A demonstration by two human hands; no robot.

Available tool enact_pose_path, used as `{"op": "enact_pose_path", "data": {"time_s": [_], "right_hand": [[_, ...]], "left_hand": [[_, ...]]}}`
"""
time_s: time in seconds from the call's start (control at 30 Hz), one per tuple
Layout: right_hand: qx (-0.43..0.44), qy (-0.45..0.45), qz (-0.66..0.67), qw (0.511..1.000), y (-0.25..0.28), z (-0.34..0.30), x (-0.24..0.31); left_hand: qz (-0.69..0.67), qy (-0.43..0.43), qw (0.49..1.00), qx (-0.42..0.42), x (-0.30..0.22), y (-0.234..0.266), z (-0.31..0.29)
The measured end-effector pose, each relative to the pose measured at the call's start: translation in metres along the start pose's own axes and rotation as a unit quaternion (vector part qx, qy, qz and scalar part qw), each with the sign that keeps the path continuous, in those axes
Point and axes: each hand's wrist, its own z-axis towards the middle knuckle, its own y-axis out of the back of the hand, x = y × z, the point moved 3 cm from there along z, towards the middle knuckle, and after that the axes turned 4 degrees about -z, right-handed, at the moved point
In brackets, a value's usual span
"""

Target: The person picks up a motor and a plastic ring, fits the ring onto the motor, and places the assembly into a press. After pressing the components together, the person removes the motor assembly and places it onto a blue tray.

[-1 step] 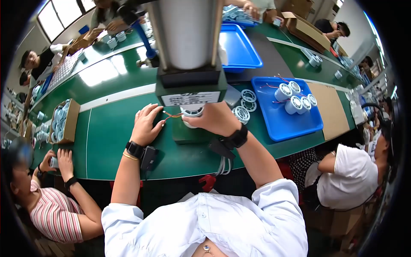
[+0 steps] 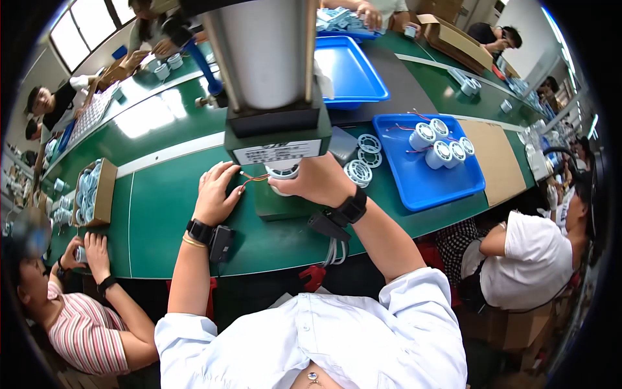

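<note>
Under the head of a bench press (image 2: 275, 146) sits a white round motor part (image 2: 283, 172) with a slotted top rim and thin red wires. My right hand (image 2: 317, 178) is closed round its right side, thumb across the front. The press head hides some of the fingers and part of the rim. My left hand (image 2: 217, 191) lies on the green table left of the press, fingers stretched out. Its thumb tip is close to the loose wires (image 2: 254, 177); whether it touches them I cannot tell.
White slotted rings (image 2: 358, 173) lie right of the press. Beyond them, a blue tray (image 2: 421, 191) holds several white motor parts (image 2: 438, 154). Another blue tray (image 2: 353, 71) stands behind. A cardboard box (image 2: 103, 194) is at left. Co-workers sit on both sides, one (image 2: 84, 330) with hands on a part.
The view has shifted slightly, so the press and table sit a little farther left. Both hands keep nearly the same place and grip.
</note>
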Motion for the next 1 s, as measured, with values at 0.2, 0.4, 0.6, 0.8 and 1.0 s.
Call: {"op": "enact_pose_path", "data": {"time_s": [0.2, 0.4, 0.6, 0.8, 1.0], "right_hand": [[0.007, -0.031, 0.012, 0.999, 0.000, -0.006, -0.008], [-0.013, -0.036, 0.018, 0.999, -0.003, -0.007, -0.007], [0.011, -0.077, -0.021, 0.997, -0.011, -0.005, -0.016], [-0.111, -0.084, -0.014, 0.990, 0.038, -0.005, -0.025], [-0.114, -0.218, -0.203, 0.948, 0.133, -0.067, -0.123]], "left_hand": [[-0.007, -0.015, 1.000, -0.021, -0.005, 0.003, 0.001], [0.007, -0.006, 1.000, 0.007, -0.005, 0.006, 0.001], [0.017, -0.004, 1.000, 0.015, -0.001, 0.004, 0.001], [-0.001, -0.006, 1.000, 0.020, -0.006, 0.010, 0.001], [0.009, -0.017, 1.000, 0.013, -0.010, 0.009, 0.002]]}}
